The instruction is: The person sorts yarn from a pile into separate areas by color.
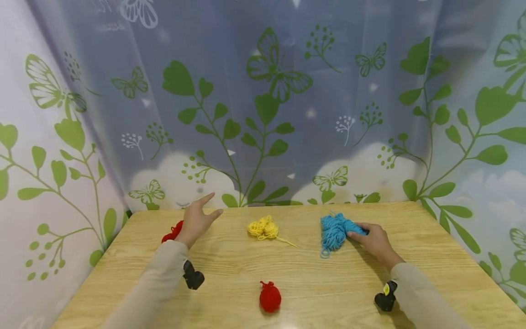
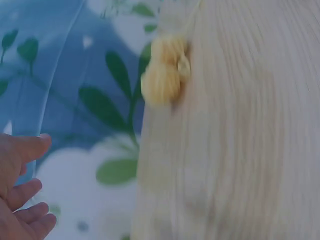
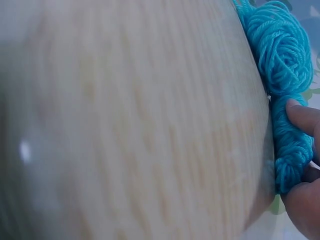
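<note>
Right grip: the right hand rests on the table with thumb and fingers pinched round one end of the blue yarn; the right wrist view shows a fingertip pressed on the strands and the thumb below them.
Blue yarn: a loose, long skein lying on the table, its bulk stretching away from the right grip toward the yellow yarn (one small loop trails off its near end).
Left grip: the left hand is spread, fingers straight and apart, holding nothing; it hovers just above the table's far left part. In the left wrist view only the fingers show at the frame's edge, relaxed.
Red yarn by the left grip: a red bundle lies right under and behind the left hand, mostly hidden by it; whether the hand touches it cannot be told.
Yellow yarn: a small bundle between the two grips, a thin strand trailing from it toward the right; blurred in the left wrist view.
Red ball: a tight red ball nearer the person, between the two sleeves, well apart from both grips.
Hard to make out: both wrist views are soft and blurred (the table grain is smeared).
</note>
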{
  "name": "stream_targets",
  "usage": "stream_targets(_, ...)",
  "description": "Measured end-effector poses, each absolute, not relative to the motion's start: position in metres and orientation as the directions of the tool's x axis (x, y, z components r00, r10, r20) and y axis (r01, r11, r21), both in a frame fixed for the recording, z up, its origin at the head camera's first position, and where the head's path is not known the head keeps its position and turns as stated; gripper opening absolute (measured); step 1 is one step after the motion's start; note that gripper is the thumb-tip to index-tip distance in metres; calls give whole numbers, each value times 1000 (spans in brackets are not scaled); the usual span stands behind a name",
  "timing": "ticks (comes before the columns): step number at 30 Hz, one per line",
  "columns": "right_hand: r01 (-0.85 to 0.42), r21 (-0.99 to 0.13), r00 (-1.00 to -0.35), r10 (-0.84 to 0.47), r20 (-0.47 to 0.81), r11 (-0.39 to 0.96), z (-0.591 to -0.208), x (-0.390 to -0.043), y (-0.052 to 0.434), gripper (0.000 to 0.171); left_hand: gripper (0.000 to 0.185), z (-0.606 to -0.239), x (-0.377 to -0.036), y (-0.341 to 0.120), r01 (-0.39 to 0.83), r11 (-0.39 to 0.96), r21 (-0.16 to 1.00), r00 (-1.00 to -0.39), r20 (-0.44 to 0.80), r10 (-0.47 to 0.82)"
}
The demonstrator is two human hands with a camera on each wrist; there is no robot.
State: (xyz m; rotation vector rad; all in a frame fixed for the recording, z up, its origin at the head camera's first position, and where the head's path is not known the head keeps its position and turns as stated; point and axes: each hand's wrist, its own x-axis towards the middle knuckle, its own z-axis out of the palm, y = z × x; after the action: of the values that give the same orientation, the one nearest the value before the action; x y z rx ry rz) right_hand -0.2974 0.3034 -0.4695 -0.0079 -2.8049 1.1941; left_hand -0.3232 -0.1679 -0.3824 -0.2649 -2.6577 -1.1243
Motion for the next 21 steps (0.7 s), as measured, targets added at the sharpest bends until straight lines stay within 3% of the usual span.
stream_targets(9, -31, -716, -996, 36, 78, 698, -468, -298, 303, 58, 62, -407, -307, -234, 145, 778, 611, -962, 271, -33)
stream_targets(21, -28, -707, -996, 44, 83, 707, -472, -300, 303, 58, 64, -454, -304, -276, -24, 751, 660, -979, 139, -153)
